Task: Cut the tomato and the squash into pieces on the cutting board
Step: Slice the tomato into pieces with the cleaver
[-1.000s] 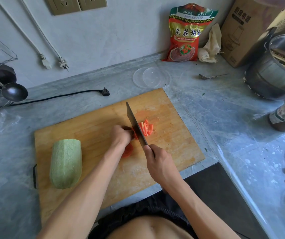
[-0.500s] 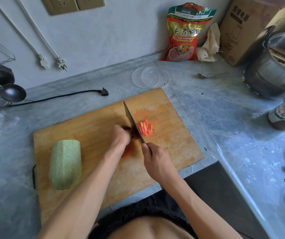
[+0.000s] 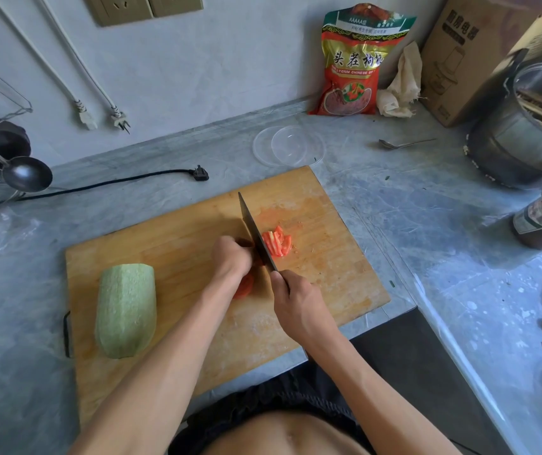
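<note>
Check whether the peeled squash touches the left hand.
Apart. The head view shows bare cutting board between the squash and the left hand, which holds the tomato by the knife.

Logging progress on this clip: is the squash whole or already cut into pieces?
Still one piece. The squash lies peeled and uncut at the board's left end, away from both hands; the knife is at the tomato.

A red, green and gold plastic food bag (image 3: pixel 356 65) leaning against the wall carries large white Chinese characters reading "头茬枸杞", with the English line "LYCIUM CHINESE" beneath them and "AAAAA" near its top. A brown cardboard box (image 3: pixel 460 57) beside it bears dark Chinese characters, "厨房电器", above a line drawing of an appliance.
</note>
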Demonstrator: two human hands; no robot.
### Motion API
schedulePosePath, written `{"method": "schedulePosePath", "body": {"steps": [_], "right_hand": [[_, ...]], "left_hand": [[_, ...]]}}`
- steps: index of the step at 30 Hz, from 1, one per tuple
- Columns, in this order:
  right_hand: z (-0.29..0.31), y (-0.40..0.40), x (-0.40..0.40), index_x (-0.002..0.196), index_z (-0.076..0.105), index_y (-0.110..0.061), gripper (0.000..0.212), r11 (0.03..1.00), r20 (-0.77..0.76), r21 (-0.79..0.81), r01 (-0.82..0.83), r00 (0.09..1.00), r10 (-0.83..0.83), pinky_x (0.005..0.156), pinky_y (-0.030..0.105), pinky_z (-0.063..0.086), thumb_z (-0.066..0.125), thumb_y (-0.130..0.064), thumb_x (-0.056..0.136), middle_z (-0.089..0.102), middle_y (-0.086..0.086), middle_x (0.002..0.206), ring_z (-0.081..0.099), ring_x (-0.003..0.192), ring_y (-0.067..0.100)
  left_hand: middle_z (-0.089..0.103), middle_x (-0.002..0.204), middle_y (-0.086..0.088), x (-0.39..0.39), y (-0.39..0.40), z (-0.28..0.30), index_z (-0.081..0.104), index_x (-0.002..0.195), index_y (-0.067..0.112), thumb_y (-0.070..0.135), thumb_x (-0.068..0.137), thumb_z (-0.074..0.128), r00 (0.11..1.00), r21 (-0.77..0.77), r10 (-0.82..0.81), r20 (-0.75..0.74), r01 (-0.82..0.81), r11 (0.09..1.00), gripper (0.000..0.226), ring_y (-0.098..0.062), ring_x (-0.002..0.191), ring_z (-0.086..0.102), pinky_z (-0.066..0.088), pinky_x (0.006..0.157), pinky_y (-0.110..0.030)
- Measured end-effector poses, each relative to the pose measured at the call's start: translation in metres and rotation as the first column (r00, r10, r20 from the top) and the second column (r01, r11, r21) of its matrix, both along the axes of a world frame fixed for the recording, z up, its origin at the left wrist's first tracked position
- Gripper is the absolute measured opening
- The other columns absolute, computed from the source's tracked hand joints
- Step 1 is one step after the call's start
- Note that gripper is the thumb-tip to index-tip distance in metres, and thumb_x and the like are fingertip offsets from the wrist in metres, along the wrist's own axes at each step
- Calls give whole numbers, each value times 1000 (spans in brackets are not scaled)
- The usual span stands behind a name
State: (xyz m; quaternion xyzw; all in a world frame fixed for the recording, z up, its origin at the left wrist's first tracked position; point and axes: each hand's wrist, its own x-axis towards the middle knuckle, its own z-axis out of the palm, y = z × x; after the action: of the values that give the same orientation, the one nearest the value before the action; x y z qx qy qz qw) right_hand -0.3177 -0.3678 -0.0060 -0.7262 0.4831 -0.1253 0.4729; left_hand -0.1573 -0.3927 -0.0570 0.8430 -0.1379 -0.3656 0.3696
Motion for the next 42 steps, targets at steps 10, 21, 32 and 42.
{"method": "schedulePosePath", "body": {"steps": [10,21,32,42], "right_hand": [[-5,-3,6,66,39,-20,41,999,-18,-24,22,1000,-22,47,31,27,36,-32,105,40,-1,50,31,42,15],[-10,3,-2,66,36,-24,40,998,-25,-61,-1,1000,0,45,30,24,37,-30,105,36,-3,48,28,39,14],[10,-13,-17,80,53,-7,43,999,-8,46,20,1000,-19,48,45,47,36,-39,104,61,23,71,46,53,22],[23,-30,-38,79,53,-6,46,995,32,64,71,997,-74,40,33,43,37,-41,104,55,12,62,45,45,15]], "left_hand": [[73,73,-6,1,0,-4,75,74,11,9,81,67,999,10,-30,22,29,1000,11,-21,70,71,58,66,-34],[74,78,-7,3,1,-4,76,81,9,9,79,68,995,50,-86,58,84,995,8,-22,74,71,60,71,-37],[68,64,-7,10,4,-7,65,61,17,4,81,70,990,18,-121,76,120,993,25,-23,67,65,50,66,-29],[71,98,-1,31,30,-2,74,104,15,9,87,67,974,-25,-146,174,152,988,20,-20,100,67,47,87,-23]]}}
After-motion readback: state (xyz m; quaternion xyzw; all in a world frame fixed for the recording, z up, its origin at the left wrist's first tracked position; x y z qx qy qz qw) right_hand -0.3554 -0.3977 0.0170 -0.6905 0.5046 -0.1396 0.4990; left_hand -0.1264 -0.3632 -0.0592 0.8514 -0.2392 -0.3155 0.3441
